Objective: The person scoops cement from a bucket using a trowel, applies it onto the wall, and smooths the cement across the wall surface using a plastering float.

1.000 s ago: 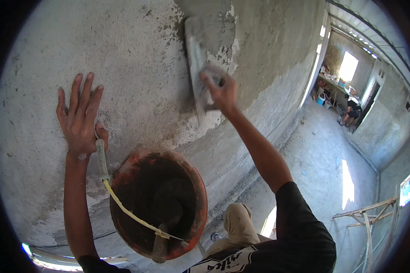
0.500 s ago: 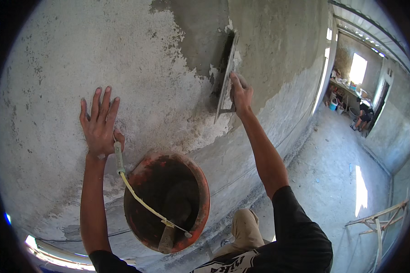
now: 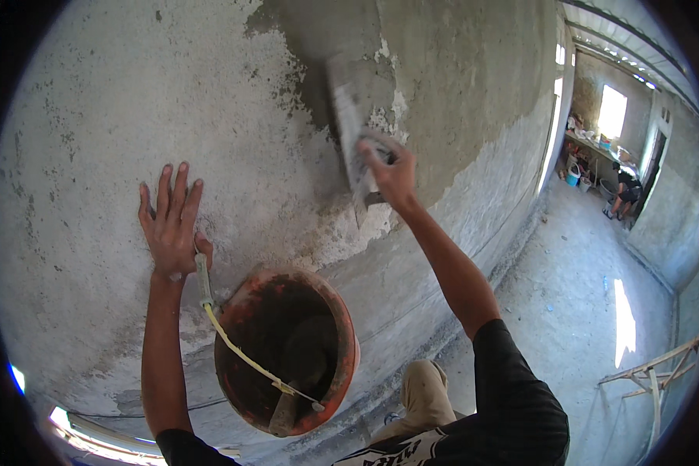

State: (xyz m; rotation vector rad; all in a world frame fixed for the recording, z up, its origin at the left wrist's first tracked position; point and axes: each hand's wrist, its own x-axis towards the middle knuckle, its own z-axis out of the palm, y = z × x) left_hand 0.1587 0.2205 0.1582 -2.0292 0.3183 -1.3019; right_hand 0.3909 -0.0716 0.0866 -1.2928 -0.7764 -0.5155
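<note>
My right hand point(image 3: 388, 171) is wrapped round the handle of a plastering trowel point(image 3: 352, 144), whose long metal blade lies against or very near the wall and is blurred by motion. Beneath the blade is a dark, wet-looking patch of grey plaster point(image 3: 307, 46). My left hand point(image 3: 175, 229) is spread on the bare wall, fingers stretched upward. By its thumb hangs the tube grip of a wire handle point(image 3: 203, 279), which runs down to an orange bucket point(image 3: 348, 326). Inside the shadowed bucket a tool's handle point(image 3: 284, 413) leans at the near rim; its other end is hidden.
The rough wall point(image 3: 124, 101) fills the left and middle. To the right runs a concrete floor point(image 3: 551, 311) with a wooden trestle point(image 3: 652, 373) near its edge. Far back, another person point(image 3: 625, 190) bends beside a cluttered bench point(image 3: 598, 147) and buckets.
My right hand has moved the trowel left across the plaster, and its blade is now blurred. My left hand stays spread on the wall. The whole view has shifted slightly.
</note>
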